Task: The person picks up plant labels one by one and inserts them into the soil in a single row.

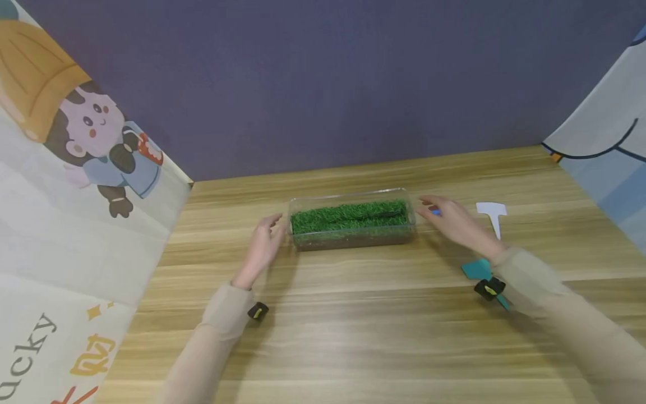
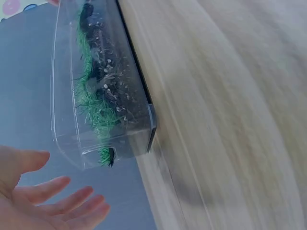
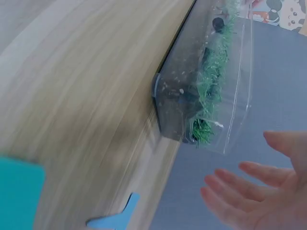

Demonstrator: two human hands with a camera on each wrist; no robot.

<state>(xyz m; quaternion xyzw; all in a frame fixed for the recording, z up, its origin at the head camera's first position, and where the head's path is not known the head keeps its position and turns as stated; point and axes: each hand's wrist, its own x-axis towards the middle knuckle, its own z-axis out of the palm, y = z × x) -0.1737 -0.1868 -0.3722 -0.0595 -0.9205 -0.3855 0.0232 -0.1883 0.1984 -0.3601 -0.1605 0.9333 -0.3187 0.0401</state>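
Between the left hand [image 1: 262, 244] and right hand [image 1: 454, 221] lies the grass tray [image 1: 351, 220], untouched.

A white plant tag [image 1: 492, 215] and a teal card [image 1: 476, 269] lie on the wooden table [image 1: 353, 336].

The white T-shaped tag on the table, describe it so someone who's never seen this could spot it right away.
On the wooden table, look right of the clear box of green grass, just beyond the right hand. The white tag lies flat there. Unlike the blue tag and the teal card nearby, it is plain white.
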